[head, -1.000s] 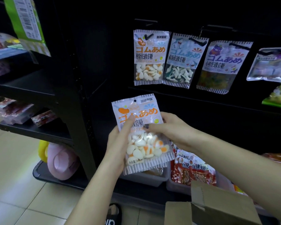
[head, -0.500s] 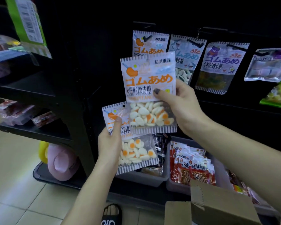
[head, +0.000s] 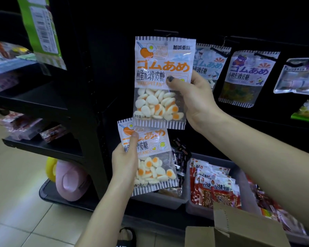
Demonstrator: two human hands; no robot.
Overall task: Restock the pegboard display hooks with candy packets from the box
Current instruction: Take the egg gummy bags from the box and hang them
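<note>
My right hand (head: 193, 97) pinches a fried-egg gummy packet (head: 163, 68) by its right edge and holds it upright against the black pegboard (head: 212, 20), its top at the leftmost hook, which it hides. Lower down, my left hand (head: 125, 161) grips a second fried-egg packet (head: 155, 157), thumb on its front. The cardboard box (head: 239, 229) sits open at the bottom right.
A blue gummy packet (head: 210, 61), a purple bear packet (head: 246, 75) and other bags (head: 296, 77) hang to the right. Grey bins (head: 194, 209) with red snack packs stand below. Black shelves (head: 34, 97) with goods are on the left, over tiled floor.
My right hand lifted its packet from in front of my left hand up to the leftmost hook, covering the packet that hung there. My left hand kept the second packet low.
</note>
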